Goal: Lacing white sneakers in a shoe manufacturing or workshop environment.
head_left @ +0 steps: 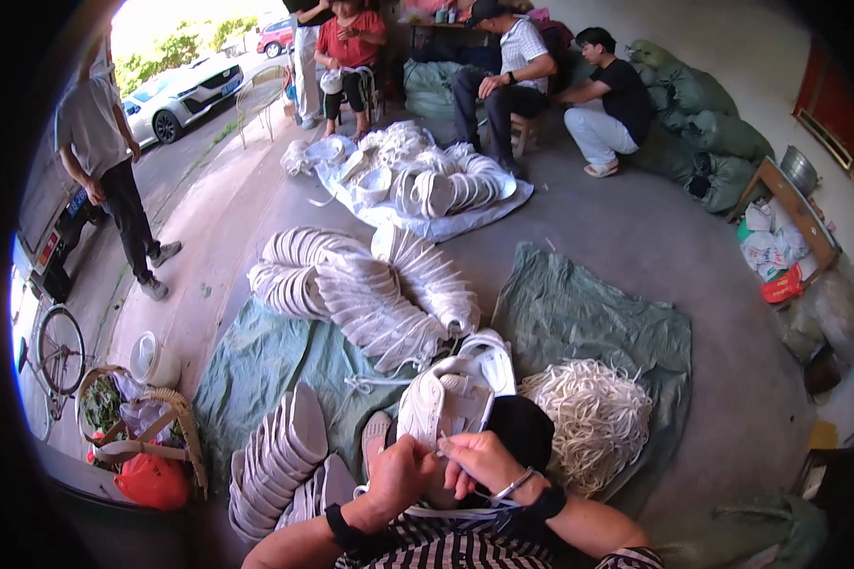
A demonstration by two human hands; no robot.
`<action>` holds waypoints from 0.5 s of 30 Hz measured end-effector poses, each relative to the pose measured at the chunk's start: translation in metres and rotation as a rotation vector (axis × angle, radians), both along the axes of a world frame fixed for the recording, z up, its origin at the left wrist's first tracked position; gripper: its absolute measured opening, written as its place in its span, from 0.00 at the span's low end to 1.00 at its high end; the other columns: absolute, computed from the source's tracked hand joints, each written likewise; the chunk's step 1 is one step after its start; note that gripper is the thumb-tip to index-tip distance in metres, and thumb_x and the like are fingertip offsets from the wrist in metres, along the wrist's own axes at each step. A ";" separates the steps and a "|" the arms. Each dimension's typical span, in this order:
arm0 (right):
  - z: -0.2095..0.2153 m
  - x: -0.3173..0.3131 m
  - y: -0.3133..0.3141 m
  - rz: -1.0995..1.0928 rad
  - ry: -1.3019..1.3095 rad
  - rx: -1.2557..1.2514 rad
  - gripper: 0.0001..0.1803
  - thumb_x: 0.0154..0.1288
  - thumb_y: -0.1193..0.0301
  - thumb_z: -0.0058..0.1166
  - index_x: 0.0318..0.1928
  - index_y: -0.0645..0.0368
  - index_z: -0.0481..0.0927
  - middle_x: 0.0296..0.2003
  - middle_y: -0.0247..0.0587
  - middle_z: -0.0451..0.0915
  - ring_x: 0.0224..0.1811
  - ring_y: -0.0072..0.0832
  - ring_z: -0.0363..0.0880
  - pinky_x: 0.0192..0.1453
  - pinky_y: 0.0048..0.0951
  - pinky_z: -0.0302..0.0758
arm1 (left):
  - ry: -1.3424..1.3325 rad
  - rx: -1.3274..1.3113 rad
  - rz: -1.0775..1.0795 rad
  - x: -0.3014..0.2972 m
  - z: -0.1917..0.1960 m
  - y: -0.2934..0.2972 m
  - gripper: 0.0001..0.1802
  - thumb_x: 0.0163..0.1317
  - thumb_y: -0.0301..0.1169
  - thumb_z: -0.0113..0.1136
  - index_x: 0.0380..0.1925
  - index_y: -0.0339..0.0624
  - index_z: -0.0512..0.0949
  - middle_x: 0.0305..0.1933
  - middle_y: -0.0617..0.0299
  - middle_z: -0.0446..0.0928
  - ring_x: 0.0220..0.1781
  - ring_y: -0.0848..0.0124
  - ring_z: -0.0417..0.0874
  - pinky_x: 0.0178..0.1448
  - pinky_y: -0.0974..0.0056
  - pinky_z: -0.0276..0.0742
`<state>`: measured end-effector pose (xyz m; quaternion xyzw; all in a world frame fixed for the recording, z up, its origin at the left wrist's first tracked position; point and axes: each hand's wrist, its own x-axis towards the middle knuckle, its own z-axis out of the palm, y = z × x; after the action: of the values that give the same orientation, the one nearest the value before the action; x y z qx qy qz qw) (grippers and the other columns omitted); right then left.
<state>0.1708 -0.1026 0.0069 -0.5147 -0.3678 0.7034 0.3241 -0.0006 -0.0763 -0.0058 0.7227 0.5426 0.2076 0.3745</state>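
In my lap lies a white shoe upper [446, 400], its laced front facing me. My left hand [403, 477] is closed at the near end of the upper, fingers pinched together. Close beside it, my right hand [487, 462] pinches a thin white shoelace between thumb and forefinger; its other fingers curl below. What the left fingertips grip is too small to make out. Another white upper [489, 363] sits just behind the first one. To the right is a big tangled heap of white shoelaces [593, 422].
Nested stacks of white uppers [380, 284] lie ahead, with more stacks [280, 460] on the left. Green sheets [598, 303] cover the floor. A basket [194, 436] with a red bag stands far left. Several people sit or stand around another pile [432, 190] further off.
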 end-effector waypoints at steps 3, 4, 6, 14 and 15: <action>-0.005 -0.013 -0.012 -0.051 -0.071 0.124 0.21 0.71 0.56 0.41 0.34 0.61 0.77 0.20 0.38 0.78 0.15 0.20 0.76 0.17 0.16 0.67 | -0.127 -0.154 0.034 -0.002 -0.020 0.001 0.13 0.53 0.35 0.57 0.22 0.33 0.74 0.19 0.50 0.77 0.23 0.64 0.79 0.29 0.62 0.74; -0.010 -0.015 -0.016 -0.070 -0.088 0.136 0.21 0.71 0.56 0.42 0.36 0.61 0.77 0.20 0.38 0.78 0.15 0.21 0.76 0.17 0.17 0.67 | -0.207 -0.254 0.038 -0.006 -0.026 0.001 0.14 0.53 0.36 0.57 0.23 0.33 0.76 0.19 0.54 0.77 0.23 0.69 0.79 0.28 0.64 0.74; -0.018 -0.018 -0.017 -0.055 -0.042 0.083 0.20 0.70 0.55 0.43 0.38 0.60 0.79 0.20 0.38 0.79 0.15 0.21 0.76 0.18 0.17 0.69 | -0.200 -0.341 -0.037 -0.019 -0.052 0.006 0.11 0.56 0.31 0.53 0.22 0.35 0.75 0.19 0.65 0.75 0.19 0.78 0.74 0.22 0.71 0.69; -0.020 -0.014 -0.013 -0.148 -0.159 0.471 0.16 0.69 0.66 0.45 0.34 0.67 0.79 0.18 0.45 0.79 0.14 0.31 0.78 0.18 0.26 0.73 | 0.217 0.156 -0.168 0.000 0.000 -0.001 0.14 0.59 0.40 0.55 0.31 0.40 0.75 0.29 0.49 0.79 0.33 0.52 0.80 0.35 0.52 0.74; -0.011 -0.008 -0.015 -0.104 -0.071 0.336 0.16 0.69 0.65 0.45 0.34 0.67 0.79 0.18 0.46 0.79 0.12 0.32 0.77 0.17 0.27 0.73 | 0.089 0.089 -0.162 -0.004 -0.002 0.004 0.14 0.58 0.39 0.57 0.32 0.38 0.76 0.29 0.49 0.79 0.34 0.53 0.80 0.35 0.54 0.74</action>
<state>0.1629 -0.1171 -0.0041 -0.4960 -0.4644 0.5957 0.4283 -0.0050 -0.0726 -0.0078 0.7886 0.4888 0.1682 0.3331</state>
